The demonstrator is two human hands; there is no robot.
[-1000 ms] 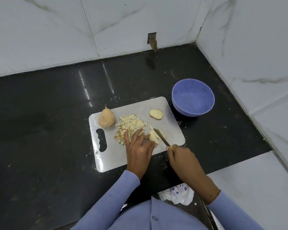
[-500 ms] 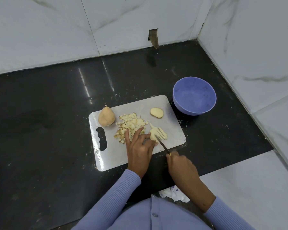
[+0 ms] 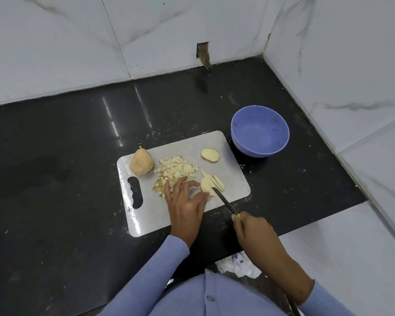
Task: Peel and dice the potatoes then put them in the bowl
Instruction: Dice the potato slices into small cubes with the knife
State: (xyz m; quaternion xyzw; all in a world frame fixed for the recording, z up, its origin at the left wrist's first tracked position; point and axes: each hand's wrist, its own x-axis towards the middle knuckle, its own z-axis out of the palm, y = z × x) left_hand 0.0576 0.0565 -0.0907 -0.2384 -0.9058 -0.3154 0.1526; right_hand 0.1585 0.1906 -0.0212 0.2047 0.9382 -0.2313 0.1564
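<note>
On a grey cutting board lie a whole potato, a heap of diced potato, a potato half and a piece partly cut into strips. My left hand holds that piece with curled fingertips. My right hand grips a knife whose blade tip rests at the near edge of the piece. A blue bowl stands empty just right of the board.
The board lies on a black counter bounded by white marble walls behind and to the right. A crumpled white cloth shows below the counter's front edge. Small potato crumbs are scattered around the board.
The knife has drawn back toward me through the potato piece; more strips lie fanned out to its right. My left hand stays on the piece.
</note>
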